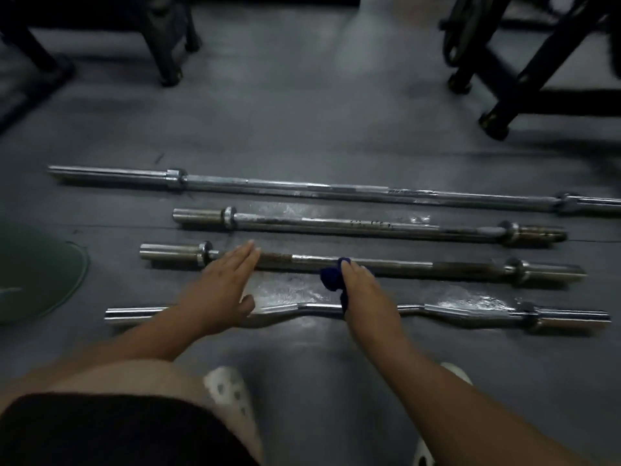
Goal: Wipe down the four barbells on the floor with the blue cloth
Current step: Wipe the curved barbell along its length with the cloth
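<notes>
Now, right grip (361, 284) round blue cloth (331, 279)

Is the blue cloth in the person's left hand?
No, the right hand grips the blue cloth at the second-nearest barbell, while the left hand has straight fingers and holds nothing.

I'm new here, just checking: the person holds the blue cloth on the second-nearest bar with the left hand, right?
Not quite. The right hand grips the blue cloth, not the left; the left hand is open with straight fingers. The cloth is indeed on the second-nearest bar, as the head view shows.
</notes>
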Available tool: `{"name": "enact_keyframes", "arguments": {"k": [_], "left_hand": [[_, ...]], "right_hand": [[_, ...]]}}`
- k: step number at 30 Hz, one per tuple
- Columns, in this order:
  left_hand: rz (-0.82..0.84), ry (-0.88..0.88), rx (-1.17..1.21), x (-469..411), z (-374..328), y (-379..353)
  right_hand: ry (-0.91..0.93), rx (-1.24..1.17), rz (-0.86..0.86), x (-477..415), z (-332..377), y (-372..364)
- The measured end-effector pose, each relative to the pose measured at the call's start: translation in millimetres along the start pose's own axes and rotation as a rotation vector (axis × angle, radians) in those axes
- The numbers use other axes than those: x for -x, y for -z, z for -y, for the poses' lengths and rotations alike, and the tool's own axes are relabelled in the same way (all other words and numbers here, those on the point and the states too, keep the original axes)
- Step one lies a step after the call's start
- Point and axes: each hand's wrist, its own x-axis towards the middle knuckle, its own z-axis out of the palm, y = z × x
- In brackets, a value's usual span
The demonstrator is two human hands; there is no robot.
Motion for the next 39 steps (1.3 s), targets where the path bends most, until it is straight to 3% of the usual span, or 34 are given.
{"name": "enact_keyframes", "arguments": {"k": [6, 18, 28, 30, 33, 34, 37, 39], "left_hand": [[-0.014, 0.042, 0.089, 1, -12, 11], [0.219, -0.113, 0.215, -55, -41, -100], [0.330, -0.038, 0.305, -76, -47, -153], [0.344, -0.041, 0.295, -75, -47, -155], [0.358, -0.026, 0.272, -71, -45, -155], [0.361, -0.026, 0.266, -71, -44, -156], [0.352, -0.042, 0.234, -74, -42, -156], [0.358, -0.064, 0.216, -78, -45, -154]], "right_hand": [[0.033, 0.045, -0.132, 12, -3, 23], [-0.161, 0.007, 0.066, -1, -81, -47], [0.016, -0.084, 0.254, -25, -114, -97], [-0.058, -0.145, 0.210, -28, -119, -108], [-0.382, -0.138, 0.030, -25, -113, -133], [-0.412, -0.131, 0.002, -24, -98, -146], [-0.094, -0.138, 0.066, -30, -43, -173], [0.069, -0.141, 0.148, -34, -44, -179]]}}
